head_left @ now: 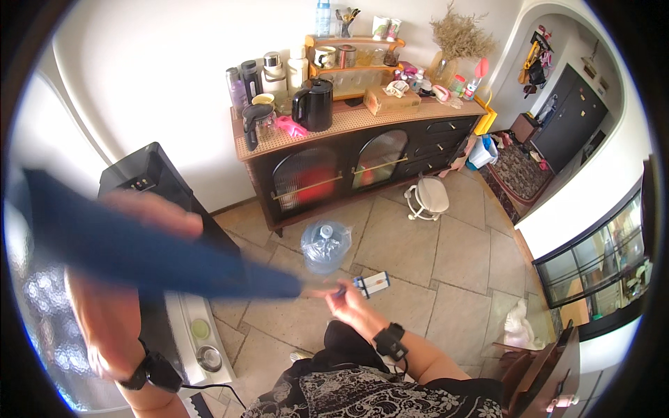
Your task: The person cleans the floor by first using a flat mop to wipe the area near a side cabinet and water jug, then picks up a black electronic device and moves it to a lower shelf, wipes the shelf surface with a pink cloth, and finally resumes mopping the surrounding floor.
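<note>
Apparent step: handling blurred blue item (174, 263). Right hand (354, 306): fingers clamped on right end; left hand (157, 207): cannot tell. Next needs steady support.

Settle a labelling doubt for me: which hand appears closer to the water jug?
The right hand, just below the water jug in the picture. The left hand appears farther off, toward the left edge, partly hidden by the blurred blue item.
</note>
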Demonstrator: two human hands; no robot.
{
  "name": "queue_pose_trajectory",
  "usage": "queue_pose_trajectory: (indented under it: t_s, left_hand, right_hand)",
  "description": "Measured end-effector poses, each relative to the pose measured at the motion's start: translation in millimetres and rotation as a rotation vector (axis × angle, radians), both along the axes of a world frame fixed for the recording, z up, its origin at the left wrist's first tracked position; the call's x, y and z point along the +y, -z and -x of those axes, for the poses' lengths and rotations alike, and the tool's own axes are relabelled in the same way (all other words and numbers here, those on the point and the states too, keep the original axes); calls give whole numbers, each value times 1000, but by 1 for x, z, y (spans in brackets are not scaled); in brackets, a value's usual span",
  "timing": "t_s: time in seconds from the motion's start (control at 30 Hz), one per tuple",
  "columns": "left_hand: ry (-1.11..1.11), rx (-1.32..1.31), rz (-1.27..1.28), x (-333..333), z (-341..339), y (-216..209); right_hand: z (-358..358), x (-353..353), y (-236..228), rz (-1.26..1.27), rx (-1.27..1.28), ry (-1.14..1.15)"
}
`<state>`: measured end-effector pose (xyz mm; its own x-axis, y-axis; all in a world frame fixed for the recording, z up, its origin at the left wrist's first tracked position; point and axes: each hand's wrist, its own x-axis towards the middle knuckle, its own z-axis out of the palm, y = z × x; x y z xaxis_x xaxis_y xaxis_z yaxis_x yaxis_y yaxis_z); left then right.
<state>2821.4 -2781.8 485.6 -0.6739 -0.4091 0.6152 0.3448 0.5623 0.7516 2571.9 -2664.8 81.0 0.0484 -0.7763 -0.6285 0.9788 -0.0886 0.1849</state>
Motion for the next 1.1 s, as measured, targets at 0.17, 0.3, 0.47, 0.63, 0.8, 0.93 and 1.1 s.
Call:
queue_pose_trajectory:
  t_s: [0.17,0.3,0.47,0.63,0.8,0.93,1.1]
  left_hand:
    - [-367,-81,-75,-12,44,23]
    - [-481,-151,-189,-31,74,49]
    - [-601,-238,-474,-60,115,87]
    - [-711,-293,-625,-72,155,112]
    - [-839,-313,-771,-74,176,131]
    - [-909,-348,-825,-80,182,140]
    - [-950,-344,-829,-88,198,147]
  right_hand:
    - [147,-36,-14,-88,102,261]
    - [261,-70,26,-4,49,321]
    - [362,-153,34,74,-13,441]
    - [463,-224,44,60,18,506]
    - [504,-290,61,-26,32,533]
    - [516,-321,71,-68,36,521]
    - [529,-337,84,-81,57,548]
